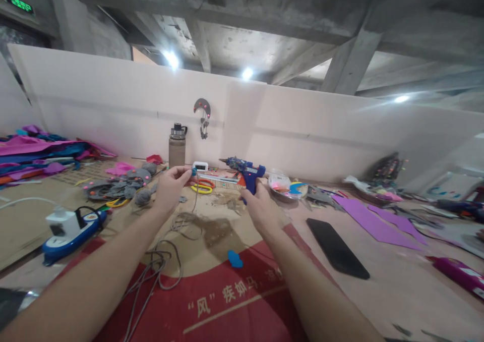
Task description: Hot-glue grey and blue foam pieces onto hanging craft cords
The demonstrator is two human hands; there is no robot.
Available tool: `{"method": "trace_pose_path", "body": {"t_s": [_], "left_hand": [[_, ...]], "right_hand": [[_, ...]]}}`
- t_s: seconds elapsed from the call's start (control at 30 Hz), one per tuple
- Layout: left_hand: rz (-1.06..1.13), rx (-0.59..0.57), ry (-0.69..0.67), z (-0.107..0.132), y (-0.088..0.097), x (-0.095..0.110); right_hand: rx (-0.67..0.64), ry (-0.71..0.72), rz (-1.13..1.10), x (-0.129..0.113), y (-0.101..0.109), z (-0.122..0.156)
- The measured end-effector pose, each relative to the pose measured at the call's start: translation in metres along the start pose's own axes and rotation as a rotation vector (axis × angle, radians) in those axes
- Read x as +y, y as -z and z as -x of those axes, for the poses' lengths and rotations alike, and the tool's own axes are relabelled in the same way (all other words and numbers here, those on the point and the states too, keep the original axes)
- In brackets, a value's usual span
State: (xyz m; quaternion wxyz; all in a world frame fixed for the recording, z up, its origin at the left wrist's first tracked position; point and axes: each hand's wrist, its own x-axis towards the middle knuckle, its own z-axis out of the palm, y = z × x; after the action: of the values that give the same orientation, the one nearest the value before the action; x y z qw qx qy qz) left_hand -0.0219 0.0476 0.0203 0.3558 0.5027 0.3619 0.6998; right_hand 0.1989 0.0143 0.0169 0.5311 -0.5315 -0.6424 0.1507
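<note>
My right hand (259, 201) grips the handle of a blue hot glue gun (248, 173), its nozzle pointing left. Across from it, my left hand (176, 180) pinches a small teal piece (194, 172), with a thin grey cord (196, 193) hanging from it. That cord runs down into loose loops on the table between my arms. A small blue felt cutout (235, 259) lies below the glue gun on the red printed board (212, 286). Behind my left fingers rest yellow-handled scissors (202, 186).
Grey felt pieces and yarn balls (142, 196) lie left, near a blue power strip (73, 236). A bottle (177, 148) stands by the white partition (295, 125), where a crescent ornament (202, 107) hangs. Rightward are a black phone (336, 247) and purple felt sheets (374, 221).
</note>
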Motion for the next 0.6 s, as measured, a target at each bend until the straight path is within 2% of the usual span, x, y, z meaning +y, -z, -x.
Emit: {"method": "trace_pose_path", "body": {"t_s": [0.1, 0.23, 0.4, 0.6], "left_hand": [[-0.056, -0.02, -0.031, 0.002, -0.001, 0.001], [-0.091, -0.022, -0.059, 0.004, -0.004, 0.002], [-0.051, -0.041, -0.042, 0.006, -0.006, 0.004], [-0.04, -0.043, -0.055, 0.009, -0.008, 0.006]], "right_hand": [[-0.01, -0.016, -0.106, -0.014, -0.005, 0.012], [-0.162, 0.033, -0.362, -0.016, -0.017, 0.02], [-0.222, 0.086, -0.315, -0.011, -0.021, 0.024], [-0.217, 0.184, -0.249, -0.009, -0.02, 0.027]]}}
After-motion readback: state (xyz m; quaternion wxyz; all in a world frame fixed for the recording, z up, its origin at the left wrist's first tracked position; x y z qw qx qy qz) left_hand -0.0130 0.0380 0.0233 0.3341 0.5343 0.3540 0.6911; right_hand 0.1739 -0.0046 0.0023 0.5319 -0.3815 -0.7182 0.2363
